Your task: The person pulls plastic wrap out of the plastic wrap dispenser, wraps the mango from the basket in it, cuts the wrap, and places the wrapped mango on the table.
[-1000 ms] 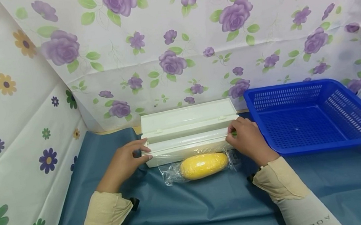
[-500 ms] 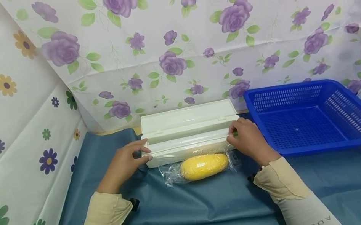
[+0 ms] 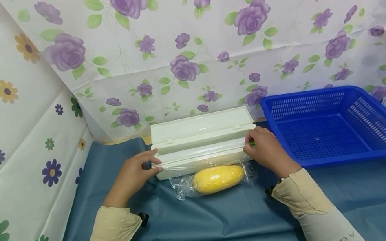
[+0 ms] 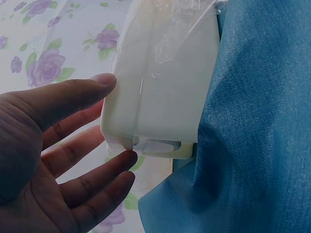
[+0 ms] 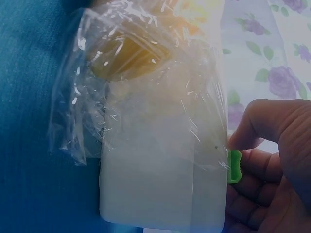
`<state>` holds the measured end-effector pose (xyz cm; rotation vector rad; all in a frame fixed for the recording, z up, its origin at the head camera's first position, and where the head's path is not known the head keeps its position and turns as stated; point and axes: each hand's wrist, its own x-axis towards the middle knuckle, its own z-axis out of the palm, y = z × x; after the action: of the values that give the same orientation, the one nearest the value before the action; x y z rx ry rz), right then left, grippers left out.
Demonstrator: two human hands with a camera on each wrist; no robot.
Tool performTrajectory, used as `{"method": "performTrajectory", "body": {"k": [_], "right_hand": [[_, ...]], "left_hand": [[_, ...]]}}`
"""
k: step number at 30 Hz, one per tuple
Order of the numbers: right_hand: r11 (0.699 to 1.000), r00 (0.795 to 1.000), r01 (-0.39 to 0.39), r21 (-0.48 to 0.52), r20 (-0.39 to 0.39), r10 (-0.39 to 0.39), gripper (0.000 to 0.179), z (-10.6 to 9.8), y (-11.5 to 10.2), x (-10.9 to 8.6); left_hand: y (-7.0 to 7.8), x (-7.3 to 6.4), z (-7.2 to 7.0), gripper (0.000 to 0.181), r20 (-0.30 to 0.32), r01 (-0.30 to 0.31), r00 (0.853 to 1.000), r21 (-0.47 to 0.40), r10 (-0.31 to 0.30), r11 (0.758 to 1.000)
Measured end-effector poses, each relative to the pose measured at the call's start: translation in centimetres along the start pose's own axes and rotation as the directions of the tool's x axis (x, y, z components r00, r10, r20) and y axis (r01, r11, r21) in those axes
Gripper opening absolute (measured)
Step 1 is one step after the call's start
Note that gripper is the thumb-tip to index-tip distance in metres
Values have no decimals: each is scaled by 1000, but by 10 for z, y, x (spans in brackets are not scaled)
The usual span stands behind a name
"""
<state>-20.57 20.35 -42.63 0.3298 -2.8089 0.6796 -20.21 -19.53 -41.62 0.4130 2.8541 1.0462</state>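
Note:
A long white cling film dispenser box [image 3: 181,170] lies in the middle of the table, its lid [image 3: 201,124] raised at the back. Film runs from it over a smooth yellow oblong item [image 3: 219,179], which looks like a fruit, just in front. My left hand [image 3: 135,170] holds the box's left end, the thumb on the front edge and fingers behind. At the right end, my right hand [image 3: 264,149] pinches a small green slide cutter [image 5: 235,167] between thumb and finger. Loose clear film [image 5: 77,116] hangs around the yellow item's end in the right wrist view.
A blue plastic basket [image 3: 342,128] stands to the right of the box, close to my right hand. Dark blue cloth [image 3: 207,221] covers the table. Flowered sheets [image 3: 189,92] hang behind and at the left.
The right hand has shifted very slightly to the right along the box's end. The left hand, box and yellow item look the same.

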Motion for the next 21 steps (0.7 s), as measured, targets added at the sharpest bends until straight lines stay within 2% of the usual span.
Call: {"method": "performTrajectory", "body": {"k": [12,21], "right_hand": [[1000,998,-14,21,57,13,5,-3,1,-1],[1000,999,-7,23,45,6,5,-3,1,-2]], "left_hand": [[-1,-1,0,17,1,2,1000,9,-2,1000],[0,-1,0,17,0,-2,1000,7,2,1000]]}}
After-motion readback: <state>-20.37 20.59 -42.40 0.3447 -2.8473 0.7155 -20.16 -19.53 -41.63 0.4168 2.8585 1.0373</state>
